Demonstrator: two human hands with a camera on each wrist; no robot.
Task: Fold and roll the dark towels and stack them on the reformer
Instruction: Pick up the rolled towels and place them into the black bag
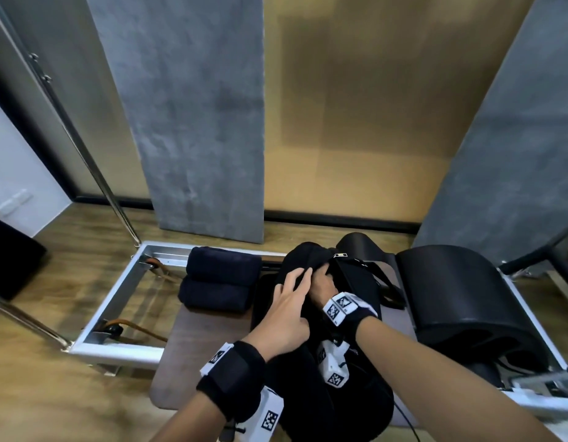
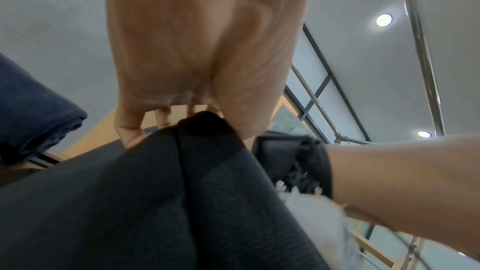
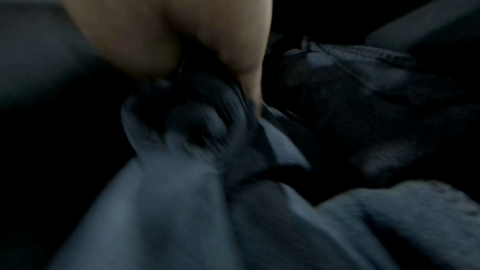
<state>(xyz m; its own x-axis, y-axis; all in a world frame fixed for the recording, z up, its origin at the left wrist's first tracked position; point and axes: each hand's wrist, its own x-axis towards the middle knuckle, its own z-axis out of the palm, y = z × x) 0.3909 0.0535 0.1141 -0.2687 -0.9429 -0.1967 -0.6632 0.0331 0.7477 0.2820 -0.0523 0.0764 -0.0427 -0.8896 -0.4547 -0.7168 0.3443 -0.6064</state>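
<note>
Nearest the head camera, the left wrist band (image 1: 231, 378) leads to the left hand (image 1: 289, 311), whose fingers and thumb pinch the rim of a black bag (image 1: 308, 260) that stands on the reformer (image 1: 206, 333). The right hand (image 1: 324, 282) reaches into the bag's mouth; the right wrist view, though blurred, shows its fingers bunched round a dark towel (image 3: 182, 202) inside. Two rolled towels (image 1: 220, 283) already lie stacked at the far edge of the reformer's platform, just left of the bag; a black arc barrel (image 1: 461, 298) sits to the right. The step in hand appears to be drawing out the next towel. To do it well, the left hand should probably hold the rim firmly open while the right lifts the cloth straight up, clear of the zip (image 1: 340, 255) and straps, so it comes free untangled for folding.
</note>
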